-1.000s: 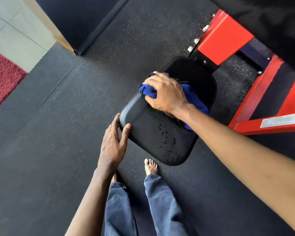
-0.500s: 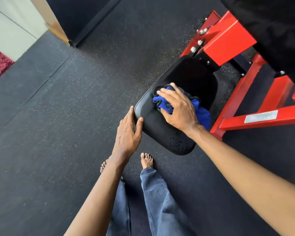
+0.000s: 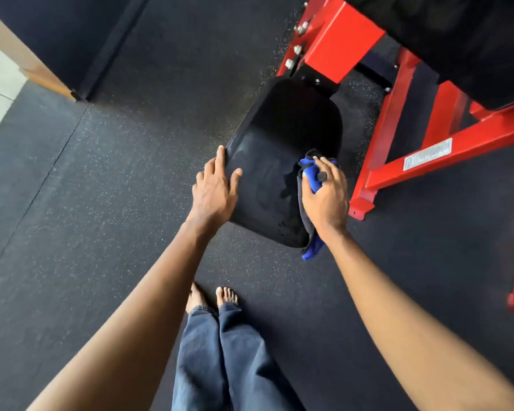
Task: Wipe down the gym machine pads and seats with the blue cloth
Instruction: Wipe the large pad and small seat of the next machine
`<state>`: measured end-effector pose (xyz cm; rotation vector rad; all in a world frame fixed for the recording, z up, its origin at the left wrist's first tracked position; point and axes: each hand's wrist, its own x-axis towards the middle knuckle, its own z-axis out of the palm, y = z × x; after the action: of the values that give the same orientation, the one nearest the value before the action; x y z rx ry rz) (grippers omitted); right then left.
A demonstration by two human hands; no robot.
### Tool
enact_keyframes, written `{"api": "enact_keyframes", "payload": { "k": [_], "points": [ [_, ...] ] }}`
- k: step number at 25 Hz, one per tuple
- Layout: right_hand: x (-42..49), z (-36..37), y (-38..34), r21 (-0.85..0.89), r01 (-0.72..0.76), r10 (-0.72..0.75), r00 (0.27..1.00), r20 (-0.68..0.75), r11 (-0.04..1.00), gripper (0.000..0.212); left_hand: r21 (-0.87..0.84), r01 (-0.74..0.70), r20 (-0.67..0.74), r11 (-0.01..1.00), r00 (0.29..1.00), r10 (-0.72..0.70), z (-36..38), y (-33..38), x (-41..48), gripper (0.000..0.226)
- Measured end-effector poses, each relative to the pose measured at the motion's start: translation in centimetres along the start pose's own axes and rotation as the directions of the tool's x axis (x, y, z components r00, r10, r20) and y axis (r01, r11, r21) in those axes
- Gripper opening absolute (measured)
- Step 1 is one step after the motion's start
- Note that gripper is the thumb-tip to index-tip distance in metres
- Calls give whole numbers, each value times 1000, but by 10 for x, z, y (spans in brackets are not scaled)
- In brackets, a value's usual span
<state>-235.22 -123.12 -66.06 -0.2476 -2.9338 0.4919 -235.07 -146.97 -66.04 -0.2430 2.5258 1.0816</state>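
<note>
A black padded seat [image 3: 267, 173] of a red-framed gym machine sits in the middle of the view, with wet spots on its near end. My left hand [image 3: 215, 191] rests on the seat's left edge, fingers straight and thumb on top. At the seat's right edge, my right hand [image 3: 327, 197] grips the bunched blue cloth [image 3: 310, 175] and presses it against the pad. Blue fabric shows between the fingers, and a tail of the cloth hangs below the seat's near right corner.
The red steel frame [image 3: 428, 161] runs along the right, with bolts near the seat mount. A large black pad [image 3: 457, 40] fills the top right corner. My bare feet [image 3: 214, 298] stand on speckled black rubber floor. A wooden trim edge [image 3: 36, 72] is at the far left.
My right hand has dragged the cloth from the seat's upper middle to its right edge and nearer me. The left hand stays on the left edge. The camera has pulled back.
</note>
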Motion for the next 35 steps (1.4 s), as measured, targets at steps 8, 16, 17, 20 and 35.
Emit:
{"api": "enact_keyframes", "payload": {
  "k": [8, 16, 17, 20, 35],
  "points": [
    [-41, -1, 0, 27, -167, 168, 986, -16, 986, 48, 40, 6, 20, 999, 1000, -6, 0, 2, 3, 69],
    [-59, -5, -13, 10, -264, 265, 963, -42, 964, 48, 42, 6, 47, 999, 999, -8, -1, 3, 1, 70],
    [-65, -4, -10, 6, -241, 241, 970, -25, 970, 48, 63, 16, 61, 998, 998, -20, -2, 3, 1, 70],
    [-42, -1, -6, 48, -324, 327, 943, -58, 945, 41, 140, -19, 83, 990, 997, 8, -7, 4, 3, 71],
    [-117, 11, -109, -1, -584, 580, 808, -105, 812, 64, 310, -735, 485, 604, 668, 565, -67, -17, 91, 73]
  ]
}}
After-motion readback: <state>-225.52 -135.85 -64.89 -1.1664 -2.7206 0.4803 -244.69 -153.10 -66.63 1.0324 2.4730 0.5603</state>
